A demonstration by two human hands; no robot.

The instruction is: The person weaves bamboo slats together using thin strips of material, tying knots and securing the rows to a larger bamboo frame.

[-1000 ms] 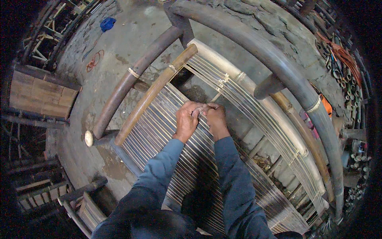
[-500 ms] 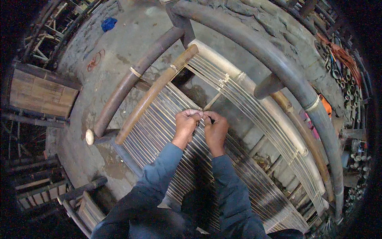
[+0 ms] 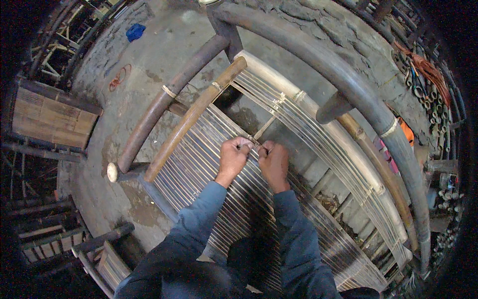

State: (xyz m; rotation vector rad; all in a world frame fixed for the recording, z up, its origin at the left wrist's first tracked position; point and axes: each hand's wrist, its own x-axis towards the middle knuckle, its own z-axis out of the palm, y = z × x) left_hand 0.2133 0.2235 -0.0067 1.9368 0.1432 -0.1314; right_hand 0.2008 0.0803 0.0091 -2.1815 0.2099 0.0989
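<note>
My left hand point(image 3: 233, 162) and my right hand point(image 3: 274, 165) are close together over the far edge of a slatted bamboo seat point(image 3: 199, 154). Fingers and thumbs are pinched on both, around a small spot where a short cross stick point(image 3: 265, 128) meets the seat's edge. Whatever lies between the fingertips is too small to make out. Beyond the gap, a row of thin bamboo strips point(image 3: 323, 137) runs along a pale bamboo pole point(image 3: 269, 72). A brown bamboo pole point(image 3: 194, 119) borders the slats on the left.
Thick dark bamboo rails point(image 3: 308, 45) curve around the far and right sides. A woven bamboo panel point(image 3: 55, 117) stands at the left. On the concrete floor point(image 3: 164, 35) lie a blue cloth point(image 3: 135, 32) and an orange cord point(image 3: 119, 78). Cut bamboo tubes point(image 3: 438, 114) are stacked at the right.
My right hand has shifted slightly to the right, away from the left, and a small space now shows between the fingertips. My left hand has barely moved.
</note>
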